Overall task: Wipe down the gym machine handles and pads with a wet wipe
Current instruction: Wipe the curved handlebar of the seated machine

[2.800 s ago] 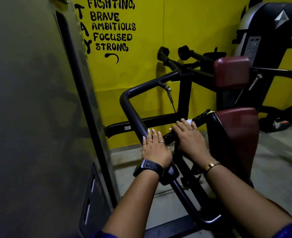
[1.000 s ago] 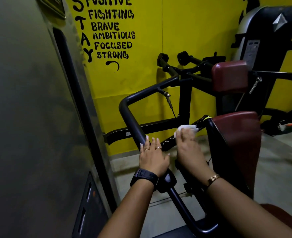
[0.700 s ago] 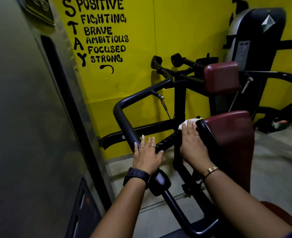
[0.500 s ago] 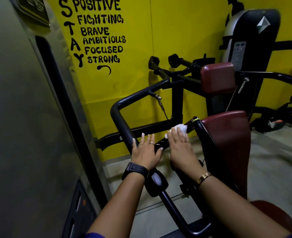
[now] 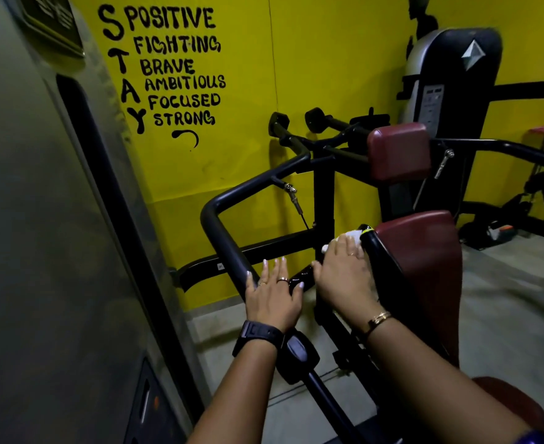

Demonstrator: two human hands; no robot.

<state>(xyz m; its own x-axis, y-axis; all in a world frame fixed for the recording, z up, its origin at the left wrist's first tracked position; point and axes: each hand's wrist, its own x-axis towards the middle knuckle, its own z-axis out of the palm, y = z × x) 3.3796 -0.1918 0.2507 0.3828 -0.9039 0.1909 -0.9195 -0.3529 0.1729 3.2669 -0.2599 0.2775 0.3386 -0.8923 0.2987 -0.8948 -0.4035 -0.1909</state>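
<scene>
- I saw a yellow wall (image 5: 328,75) at the back, painted with black words, and a grey floor (image 5: 504,315) under the machines.
- A tall grey housing (image 5: 40,219) filled the left side of my view.
- The machine's black frame bar (image 5: 219,225) bent at a corner and ran down towards the camera.
- The left hand (image 5: 273,296) rested on that bar, its fingers straight and slightly spread, gripping nothing. It had a black watch (image 5: 257,336) at the wrist and rings on two fingers.
- The right hand (image 5: 344,277), with a gold bracelet (image 5: 378,318) at the wrist, lay on the black handle (image 5: 301,278). The handle slanted up from just beside the left hand to the edge of the near maroon pad (image 5: 424,257).
- Its fingers were stretched fairly flat along the handle and pressed the wet wipe (image 5: 350,235) onto it. I could not tell whether the thumb wrapped underneath.
- The wipe was white and showed past the fingertips at the handle's upper end, just beside a yellow-green band.
- A second maroon pad (image 5: 398,152) sat higher and further back, well apart from both hands.
- Another dark machine (image 5: 456,75) stood against the wall at the right rear.
</scene>
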